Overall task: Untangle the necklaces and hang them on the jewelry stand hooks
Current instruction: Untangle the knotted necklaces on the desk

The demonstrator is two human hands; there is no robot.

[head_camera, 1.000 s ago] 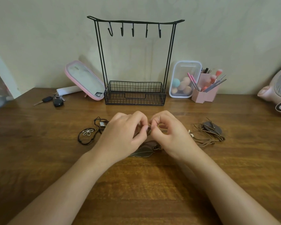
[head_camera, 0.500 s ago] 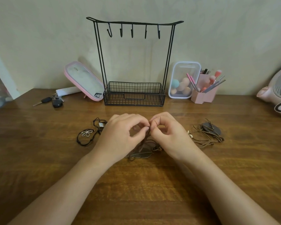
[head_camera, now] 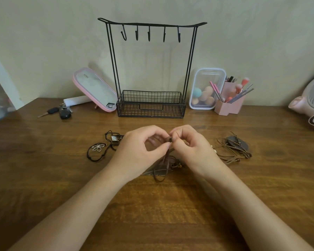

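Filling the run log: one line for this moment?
step: untangling | left hand, right hand: pinching brown cord | hooks: bare

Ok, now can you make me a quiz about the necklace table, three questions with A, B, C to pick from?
1. How many hooks hang on the jewelry stand?
A three
B five
C eight

2. Where is the flower necklace?
A on a hook
B on the floor
C on the table, left of the left hand

3. What is the right hand doing?
A pinching the brown cord together with the left hand
B lying flat
C waving

Answers:
1 B: five hooks hang in a row under the top bar.
2 C: it lies flat on the wood beside the left hand, and every hook is bare.
3 A: the fingertips of both hands meet on the cord, and the rest of it trails down to the table.
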